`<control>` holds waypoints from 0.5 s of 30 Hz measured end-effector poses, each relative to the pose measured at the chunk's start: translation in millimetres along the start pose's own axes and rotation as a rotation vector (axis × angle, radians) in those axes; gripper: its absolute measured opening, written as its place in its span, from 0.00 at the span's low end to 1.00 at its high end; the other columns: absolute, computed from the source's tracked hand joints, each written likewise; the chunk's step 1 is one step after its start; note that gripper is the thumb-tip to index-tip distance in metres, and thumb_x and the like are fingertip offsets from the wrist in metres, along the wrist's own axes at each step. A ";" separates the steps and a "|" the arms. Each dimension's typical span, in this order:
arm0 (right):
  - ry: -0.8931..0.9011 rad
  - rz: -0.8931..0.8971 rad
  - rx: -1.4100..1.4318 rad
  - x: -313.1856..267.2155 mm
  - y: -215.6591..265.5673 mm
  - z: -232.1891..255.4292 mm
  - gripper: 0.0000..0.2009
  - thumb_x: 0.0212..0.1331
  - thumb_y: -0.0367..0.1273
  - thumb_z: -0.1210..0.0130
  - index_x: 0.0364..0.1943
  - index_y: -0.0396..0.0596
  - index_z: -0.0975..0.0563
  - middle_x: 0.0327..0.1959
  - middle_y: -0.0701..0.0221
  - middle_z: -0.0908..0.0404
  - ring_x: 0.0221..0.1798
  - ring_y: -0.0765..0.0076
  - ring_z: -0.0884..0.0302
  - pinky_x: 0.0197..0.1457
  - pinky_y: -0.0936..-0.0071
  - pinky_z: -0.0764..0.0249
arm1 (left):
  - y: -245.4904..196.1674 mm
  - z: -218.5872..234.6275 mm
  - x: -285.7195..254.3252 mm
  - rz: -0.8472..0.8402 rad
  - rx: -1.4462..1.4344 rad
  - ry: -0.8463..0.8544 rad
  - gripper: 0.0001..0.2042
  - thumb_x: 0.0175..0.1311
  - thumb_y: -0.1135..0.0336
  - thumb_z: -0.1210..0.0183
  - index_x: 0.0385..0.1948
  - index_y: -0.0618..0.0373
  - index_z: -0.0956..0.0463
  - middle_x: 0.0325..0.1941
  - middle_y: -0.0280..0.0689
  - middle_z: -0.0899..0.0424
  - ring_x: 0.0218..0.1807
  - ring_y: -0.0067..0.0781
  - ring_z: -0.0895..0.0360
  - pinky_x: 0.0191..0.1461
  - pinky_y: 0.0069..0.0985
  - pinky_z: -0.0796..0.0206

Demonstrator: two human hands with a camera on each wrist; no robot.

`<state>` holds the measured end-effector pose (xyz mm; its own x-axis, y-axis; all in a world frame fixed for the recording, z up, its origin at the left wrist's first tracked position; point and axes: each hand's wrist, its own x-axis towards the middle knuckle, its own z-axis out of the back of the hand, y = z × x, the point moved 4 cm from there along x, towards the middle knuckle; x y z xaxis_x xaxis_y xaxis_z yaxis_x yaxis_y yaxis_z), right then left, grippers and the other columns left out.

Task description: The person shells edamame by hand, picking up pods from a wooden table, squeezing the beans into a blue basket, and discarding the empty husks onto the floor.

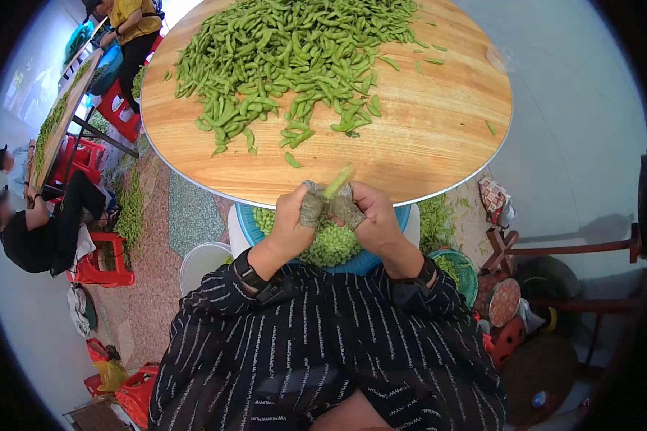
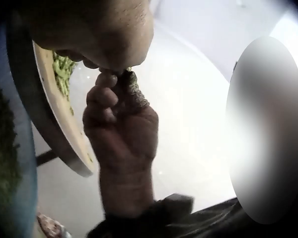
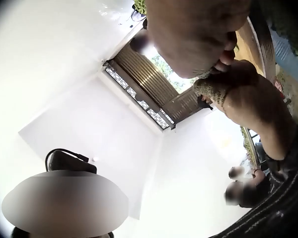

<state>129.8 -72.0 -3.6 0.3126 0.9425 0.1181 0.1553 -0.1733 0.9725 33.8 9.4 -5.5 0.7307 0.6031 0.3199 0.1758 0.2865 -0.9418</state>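
Note:
Both hands meet at the near edge of the round wooden table (image 1: 438,129), above a blue basin (image 1: 248,223) holding light green beans (image 1: 331,246). The left hand (image 1: 292,219) and the right hand (image 1: 376,215) pinch one green pod (image 1: 337,181) between wrapped thumbs and curled fingers. The pod points up and away from the body. A large pile of green pods (image 1: 287,50) covers the far part of the table. In the left wrist view the right hand (image 2: 121,134) shows its wrapped thumb; in the right wrist view the left hand (image 3: 253,104) is close against the other.
A white bucket (image 1: 201,266) stands left of the basin, and a green basket (image 1: 461,276) stands right of it. Loose pods (image 1: 292,160) lie near the table's edge. Several people are around another table (image 1: 65,115) at the left, with red stools (image 1: 104,262) nearby.

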 end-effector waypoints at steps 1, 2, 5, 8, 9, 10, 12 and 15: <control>-0.002 -0.002 0.000 0.3 3.2 -1.0 0.05 0.52 0.23 0.56 0.31 0.40 0.28 0.23 0.77 0.29 0.26 0.84 0.36 0.29 0.84 0.39 | 1.0 1.1 -0.1 0.002 -0.001 0.002 0.08 0.58 0.66 0.52 0.29 0.63 0.31 0.19 0.38 0.28 0.20 0.28 0.30 0.24 0.24 0.38; -0.003 0.044 -0.033 0.9 11.1 -3.2 0.06 0.52 0.23 0.56 0.32 0.39 0.28 0.24 0.77 0.28 0.26 0.82 0.35 0.30 0.83 0.38 | 9.0 2.1 -0.3 0.174 -0.198 0.031 0.12 0.60 0.61 0.53 0.29 0.63 0.32 0.21 0.33 0.29 0.23 0.23 0.31 0.26 0.21 0.38; -0.032 0.062 -0.088 1.5 10.2 -0.5 0.07 0.49 0.22 0.56 0.32 0.38 0.28 0.25 0.74 0.27 0.27 0.78 0.34 0.31 0.80 0.37 | 16.0 -1.0 2.6 0.339 -0.375 0.035 0.13 0.60 0.60 0.52 0.30 0.63 0.32 0.21 0.30 0.31 0.24 0.18 0.35 0.28 0.18 0.40; -0.062 -0.004 -0.221 0.2 9.4 6.2 0.09 0.44 0.21 0.56 0.32 0.38 0.28 0.24 0.70 0.26 0.26 0.76 0.34 0.31 0.78 0.37 | 1.4 -4.1 8.0 0.203 -0.173 0.034 0.10 0.57 0.64 0.48 0.31 0.63 0.32 0.19 0.31 0.33 0.23 0.18 0.37 0.28 0.17 0.43; -0.058 -0.039 -0.332 1.5 9.9 7.3 0.10 0.41 0.21 0.56 0.31 0.37 0.28 0.23 0.68 0.26 0.26 0.76 0.35 0.31 0.77 0.37 | -7.7 -3.8 10.3 0.072 0.008 0.051 0.10 0.55 0.65 0.46 0.31 0.62 0.32 0.19 0.30 0.34 0.23 0.17 0.38 0.27 0.16 0.43; -0.053 -0.025 -0.336 3.6 7.6 7.8 0.10 0.41 0.21 0.56 0.31 0.37 0.28 0.23 0.68 0.26 0.26 0.76 0.35 0.31 0.77 0.37 | -9.7 -1.1 12.8 0.058 0.013 0.046 0.10 0.55 0.65 0.46 0.31 0.62 0.32 0.19 0.30 0.34 0.23 0.17 0.38 0.27 0.16 0.43; -0.026 0.107 -0.303 3.6 0.1 7.4 0.12 0.38 0.21 0.57 0.31 0.38 0.29 0.20 0.67 0.28 0.25 0.76 0.35 0.30 0.77 0.37 | -8.2 2.1 13.8 0.146 0.144 0.133 0.11 0.53 0.66 0.44 0.32 0.62 0.33 0.20 0.31 0.33 0.24 0.17 0.37 0.28 0.17 0.43; 0.017 0.100 -0.268 2.5 -1.0 7.9 0.08 0.44 0.22 0.56 0.31 0.38 0.29 0.20 0.69 0.28 0.24 0.76 0.35 0.30 0.78 0.37 | -9.3 2.1 17.2 0.088 0.028 0.162 0.08 0.56 0.67 0.48 0.33 0.61 0.32 0.19 0.29 0.34 0.22 0.16 0.38 0.27 0.16 0.44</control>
<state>137.8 -71.8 -5.8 0.2982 0.9294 0.2175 -0.1298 -0.1863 0.9739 43.4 18.7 9.0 0.8396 0.4996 0.2132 0.0895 0.2599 -0.9615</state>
